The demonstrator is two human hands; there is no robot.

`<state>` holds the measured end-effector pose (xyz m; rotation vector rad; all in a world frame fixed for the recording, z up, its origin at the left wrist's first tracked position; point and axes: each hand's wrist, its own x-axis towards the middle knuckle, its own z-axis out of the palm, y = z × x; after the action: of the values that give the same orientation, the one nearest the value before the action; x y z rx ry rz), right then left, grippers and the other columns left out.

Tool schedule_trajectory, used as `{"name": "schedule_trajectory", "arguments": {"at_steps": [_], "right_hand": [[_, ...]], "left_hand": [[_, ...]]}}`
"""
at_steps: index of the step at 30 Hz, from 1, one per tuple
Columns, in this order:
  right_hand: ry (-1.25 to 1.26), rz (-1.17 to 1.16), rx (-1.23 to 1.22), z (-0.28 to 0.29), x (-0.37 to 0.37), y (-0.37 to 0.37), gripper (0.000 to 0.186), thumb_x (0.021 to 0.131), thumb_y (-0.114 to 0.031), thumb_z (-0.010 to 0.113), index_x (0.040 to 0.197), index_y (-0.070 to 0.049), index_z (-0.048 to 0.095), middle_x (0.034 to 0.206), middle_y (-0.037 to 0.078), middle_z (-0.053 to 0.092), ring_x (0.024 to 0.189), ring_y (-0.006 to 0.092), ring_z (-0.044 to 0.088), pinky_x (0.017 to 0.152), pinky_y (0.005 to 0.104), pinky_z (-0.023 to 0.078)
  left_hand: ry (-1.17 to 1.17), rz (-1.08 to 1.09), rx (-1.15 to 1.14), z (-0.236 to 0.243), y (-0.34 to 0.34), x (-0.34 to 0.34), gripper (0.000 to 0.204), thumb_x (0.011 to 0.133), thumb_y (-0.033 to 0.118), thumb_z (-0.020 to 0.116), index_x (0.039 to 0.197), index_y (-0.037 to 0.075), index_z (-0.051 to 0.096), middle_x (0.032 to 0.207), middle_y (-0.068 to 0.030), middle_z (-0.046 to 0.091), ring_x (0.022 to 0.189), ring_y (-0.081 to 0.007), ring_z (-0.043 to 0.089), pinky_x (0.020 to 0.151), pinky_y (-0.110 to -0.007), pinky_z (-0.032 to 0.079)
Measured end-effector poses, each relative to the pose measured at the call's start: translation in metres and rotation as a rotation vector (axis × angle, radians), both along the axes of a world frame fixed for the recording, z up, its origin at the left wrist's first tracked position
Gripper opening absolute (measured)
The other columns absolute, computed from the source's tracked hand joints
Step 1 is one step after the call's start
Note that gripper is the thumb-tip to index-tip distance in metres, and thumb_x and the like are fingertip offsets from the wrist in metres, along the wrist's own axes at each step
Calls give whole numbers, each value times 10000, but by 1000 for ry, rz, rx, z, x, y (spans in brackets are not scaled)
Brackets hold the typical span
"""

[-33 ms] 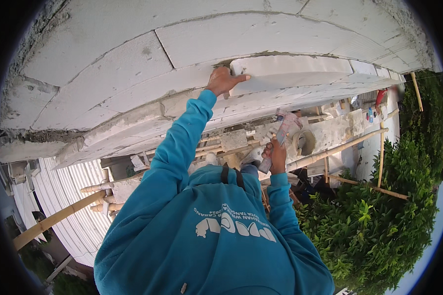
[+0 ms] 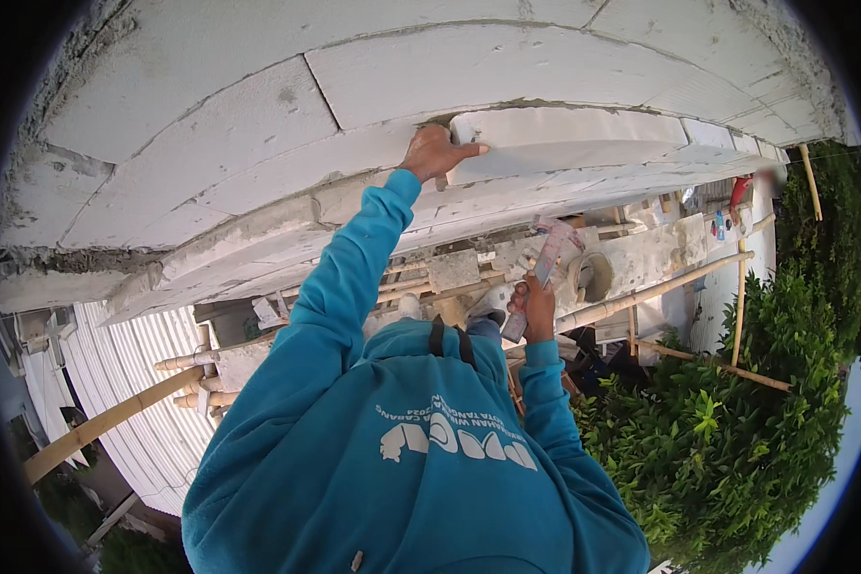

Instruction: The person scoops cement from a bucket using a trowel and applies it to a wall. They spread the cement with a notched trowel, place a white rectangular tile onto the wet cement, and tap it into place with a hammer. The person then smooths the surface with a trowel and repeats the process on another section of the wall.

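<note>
A white lightweight block (image 2: 569, 139) lies on the unfinished wall's upper course, with grey mortar along its back edge. My left hand (image 2: 434, 153) grips its left end; the thumb stretches along the block's face, and the other fingers are partly hidden at the end. Lower and to the right, my right hand (image 2: 536, 304) is closed round the handle of a hammer (image 2: 549, 256). The hammer's dusty, pinkish head points upward, apart from the wall, and the handle's lower end shows below my fist.
The white block wall (image 2: 230, 120) curves across the top. Below are scaffold boards (image 2: 655, 251), a round bucket (image 2: 595, 277) and bamboo poles (image 2: 651, 287). Corrugated roofing (image 2: 139, 402) lies at lower left, leafy branches (image 2: 727, 430) at right. A blue bottle (image 2: 719, 225) stands farther along.
</note>
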<state>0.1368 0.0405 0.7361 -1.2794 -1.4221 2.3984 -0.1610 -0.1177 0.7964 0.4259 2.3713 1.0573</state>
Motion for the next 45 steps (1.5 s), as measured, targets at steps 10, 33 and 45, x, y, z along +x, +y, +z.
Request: {"name": "schedule_trajectory", "arguments": {"at_steps": [10, 33, 45], "right_hand": [[236, -339, -370, -22, -49, -50, 211, 992, -294, 512, 907, -106, 470, 720, 10, 482, 570, 131, 473, 517, 313, 462], [157, -578, -457, -60, 51, 38, 124, 912, -170, 528, 915, -55, 482, 710, 62, 529, 568, 184, 521, 501, 334, 474], [-294, -1139, -447, -134, 214, 70, 94, 804, -145, 502, 728, -94, 481, 645, 100, 515, 600, 241, 518, 560, 393, 484]], "left_hand": [[2, 16, 4, 13, 3, 4, 708, 746, 604, 717, 817, -99, 665, 768, -227, 663, 778, -329, 670, 746, -434, 507], [237, 222, 195, -22, 20, 22, 573, 819, 495, 715, 1086, -12, 697, 973, -183, 714, 893, -271, 673, 836, -364, 485], [-73, 416, 390, -18, 34, 39, 472, 880, 381, 707, 1143, -8, 656, 939, -29, 668, 928, -157, 617, 867, -335, 473]]}}
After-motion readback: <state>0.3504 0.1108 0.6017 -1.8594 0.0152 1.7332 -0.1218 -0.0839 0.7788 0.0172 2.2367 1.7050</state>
